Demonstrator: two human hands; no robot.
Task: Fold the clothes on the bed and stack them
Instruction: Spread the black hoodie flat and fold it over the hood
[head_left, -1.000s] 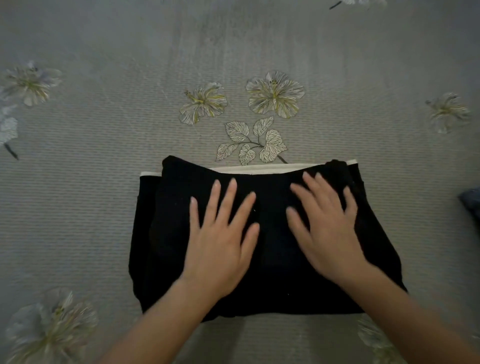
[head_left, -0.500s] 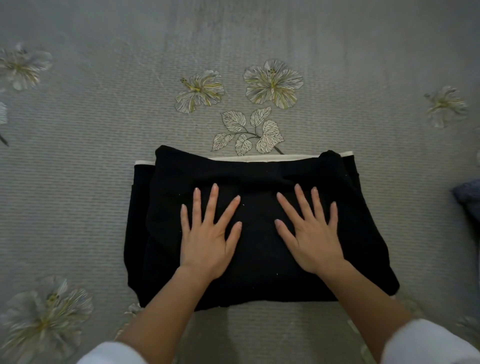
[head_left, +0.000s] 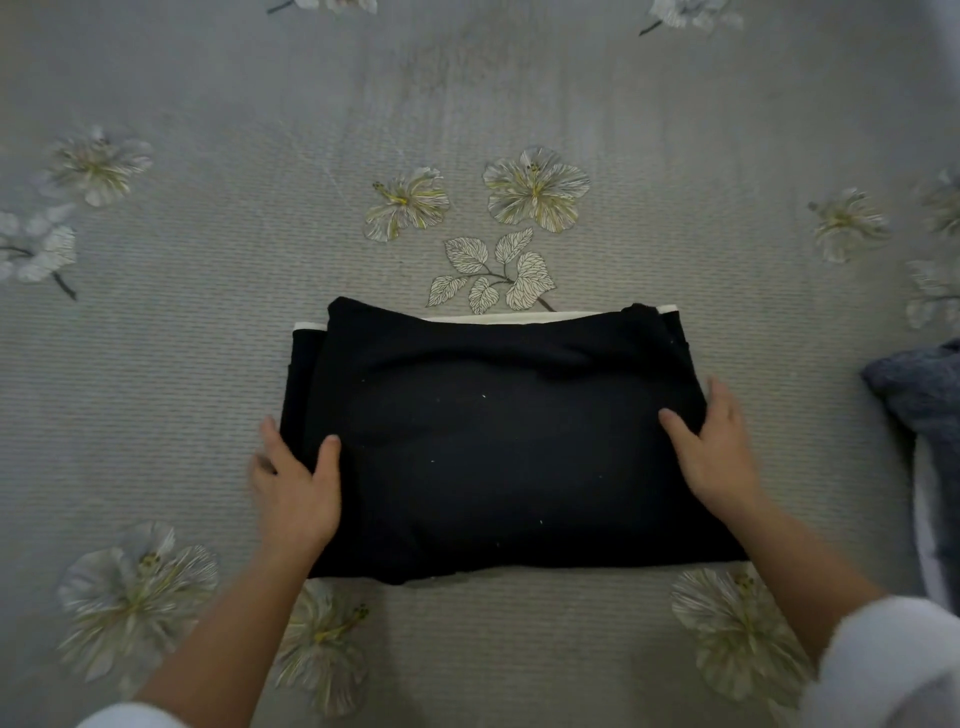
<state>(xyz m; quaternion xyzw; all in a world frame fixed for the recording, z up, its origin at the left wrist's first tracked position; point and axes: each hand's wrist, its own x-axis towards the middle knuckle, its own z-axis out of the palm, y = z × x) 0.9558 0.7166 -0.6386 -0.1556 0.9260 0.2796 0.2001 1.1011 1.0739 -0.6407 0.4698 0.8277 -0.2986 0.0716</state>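
Observation:
A folded black garment (head_left: 493, 441) lies flat in the middle of the bed, with a white edge (head_left: 509, 318) showing along its far side. My left hand (head_left: 298, 488) grips its left edge, thumb on top and fingers tucked down beside and under the fabric. At the right edge, my right hand (head_left: 722, 457) holds the garment the same way, its thumb lying on the black cloth. Both forearms reach in from the bottom of the view.
The bed cover (head_left: 467, 104) is grey with printed flowers and leaves. A blue-grey piece of clothing (head_left: 919, 395) lies at the right edge of the view, close to the black garment. White sleeves show at the bottom corners.
Both hands were pressing flat on top of the garment near its middle. They have slid apart to its left and right edges and now grip it there.

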